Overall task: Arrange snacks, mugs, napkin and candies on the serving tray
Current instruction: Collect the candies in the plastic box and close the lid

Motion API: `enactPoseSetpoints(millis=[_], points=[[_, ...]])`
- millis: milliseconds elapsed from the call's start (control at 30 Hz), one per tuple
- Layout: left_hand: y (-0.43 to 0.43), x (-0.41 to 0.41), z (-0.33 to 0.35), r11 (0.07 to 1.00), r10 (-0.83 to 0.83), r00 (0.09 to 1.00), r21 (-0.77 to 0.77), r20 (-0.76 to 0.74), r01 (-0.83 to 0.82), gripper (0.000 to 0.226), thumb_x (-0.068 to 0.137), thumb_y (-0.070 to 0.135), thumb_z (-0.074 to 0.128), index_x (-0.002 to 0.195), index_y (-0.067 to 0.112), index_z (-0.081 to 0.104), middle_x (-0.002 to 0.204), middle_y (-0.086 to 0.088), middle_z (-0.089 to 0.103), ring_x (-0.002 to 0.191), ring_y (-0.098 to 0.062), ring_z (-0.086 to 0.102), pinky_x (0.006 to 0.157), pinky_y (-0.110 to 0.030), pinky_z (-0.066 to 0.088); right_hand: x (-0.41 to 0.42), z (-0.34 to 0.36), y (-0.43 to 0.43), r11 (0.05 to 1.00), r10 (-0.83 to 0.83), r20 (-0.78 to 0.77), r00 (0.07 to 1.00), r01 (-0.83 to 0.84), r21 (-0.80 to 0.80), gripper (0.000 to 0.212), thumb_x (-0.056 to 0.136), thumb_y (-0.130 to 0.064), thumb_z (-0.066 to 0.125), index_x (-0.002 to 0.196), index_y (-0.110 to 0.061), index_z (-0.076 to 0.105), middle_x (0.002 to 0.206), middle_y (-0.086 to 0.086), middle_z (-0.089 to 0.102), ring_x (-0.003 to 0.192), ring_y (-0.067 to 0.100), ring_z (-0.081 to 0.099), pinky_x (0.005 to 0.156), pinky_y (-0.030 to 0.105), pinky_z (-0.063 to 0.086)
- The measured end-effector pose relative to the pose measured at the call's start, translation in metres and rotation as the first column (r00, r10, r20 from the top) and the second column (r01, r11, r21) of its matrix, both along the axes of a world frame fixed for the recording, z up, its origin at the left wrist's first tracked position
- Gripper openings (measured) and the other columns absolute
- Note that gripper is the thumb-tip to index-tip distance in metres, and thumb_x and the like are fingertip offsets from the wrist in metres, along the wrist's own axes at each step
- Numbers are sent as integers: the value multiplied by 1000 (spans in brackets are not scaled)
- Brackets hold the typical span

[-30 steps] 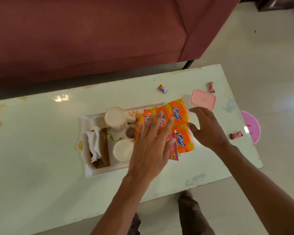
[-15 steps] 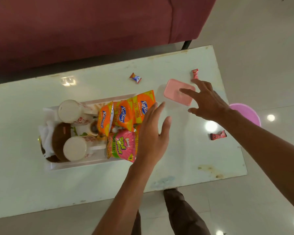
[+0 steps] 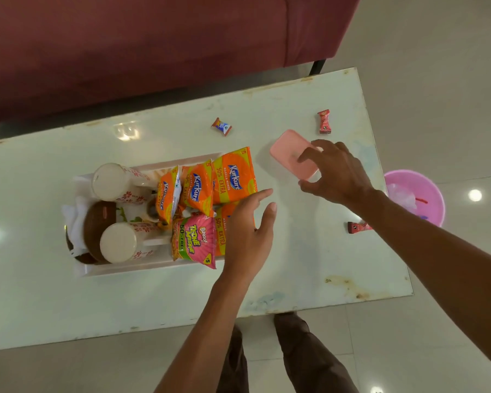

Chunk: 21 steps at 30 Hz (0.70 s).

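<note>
A: Pale, stained table (image 3: 68, 302) in front of a maroon sofa (image 3: 125, 52), pink bin (image 3: 428, 188) on the floor at right. What's new?

B: Left to right — the white tray (image 3: 119, 269), left of centre, holds two floral mugs (image 3: 116, 181), the napkin (image 3: 74, 222) and the packets (image 3: 233, 177). A second ago both hands lay on those packets. Now the left hand (image 3: 247, 236) has lifted, fingers loosely spread, holding nothing, just over the tray's right end.

A: And the right?

B: The right hand (image 3: 335, 171) has swung to the pink lid (image 3: 291, 157), right of centre, fingers curled over it — whether it's gripped yet, I can't tell.

A: So the snacks look settled?

B: I'd say so; three candies (image 3: 324, 121) lie loose on the table.

A: Any writing?

B: "Kurkure, 50% EXTRA" on the orange packs; "Bingo!", "50% FREE" on the pink.
</note>
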<state>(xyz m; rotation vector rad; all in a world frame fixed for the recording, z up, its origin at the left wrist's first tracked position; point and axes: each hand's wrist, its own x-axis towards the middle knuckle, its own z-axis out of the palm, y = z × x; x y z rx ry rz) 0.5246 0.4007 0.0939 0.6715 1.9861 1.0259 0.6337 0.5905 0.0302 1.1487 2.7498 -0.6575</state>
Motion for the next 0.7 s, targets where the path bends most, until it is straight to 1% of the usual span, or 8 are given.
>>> enactPoseSetpoints(millis=[100,200,233,367,433,533,633,700], points=[[4,2,-1,997,83,992,-15,91,-82,32,102,23,56,133,18,61,136,3,63,128,-13,57,102,-31,50,3,10,-18,956,-252,-73,965,237,-174,59,67,-48,79,121,-31,60,122,0,66,100,25,63,81,36,52],[10,1,-2,977,214,948,-34,235,-212,31,100,28,58,131,26,59,132,4,64,122,-11,61,92,-19,50,10,39,-44,717,-565,-106,818,424,-554,56,66,-53,80,118,-46,59,114,-13,68,86,6,70,73,25,54],[12,0,-2,967,252,919,-45,303,-250,31,100,31,59,131,29,58,131,4,64,122,-12,61,92,-22,51,12,50,-54,659,-590,-113,800,396,-640,58,66,-55,80,119,-50,57,113,-17,68,82,1,71,70,22,53],[13,-7,-1,969,214,790,-20,575,-247,48,90,51,63,136,39,56,128,9,69,116,-9,67,94,-37,55,21,87,-85,605,-534,-142,834,260,-752,73,67,-52,81,131,-61,45,115,-18,66,85,0,72,71,21,54],[11,-10,-2,973,169,766,17,620,-229,54,85,52,66,137,38,57,123,8,73,111,-11,70,96,-44,55,24,97,-91,577,-545,-140,827,248,-779,72,72,-48,82,132,-63,45,118,-14,66,86,3,72,75,24,55],[6,-15,0,978,119,751,54,649,-202,44,89,44,64,132,32,63,117,3,75,110,-19,72,94,-42,56,27,105,-96,552,-555,-137,821,240,-799,70,74,-41,82,131,-64,47,116,-14,68,87,4,72,77,23,50],[1,-19,4,970,128,699,57,703,-235,44,92,44,64,130,23,65,123,-9,73,113,-29,70,90,-40,59,27,107,-98,496,-600,-153,786,215,-841,67,74,-35,79,132,-55,54,113,-6,72,99,17,71,91,39,54],[-2,-23,6,959,142,611,45,779,-281,55,87,47,65,133,17,61,126,-17,69,112,-34,70,93,-44,58,29,109,-96,438,-628,-159,762,176,-882,63,74,-30,74,131,-50,58,113,0,73,106,23,69,96,44,54]])
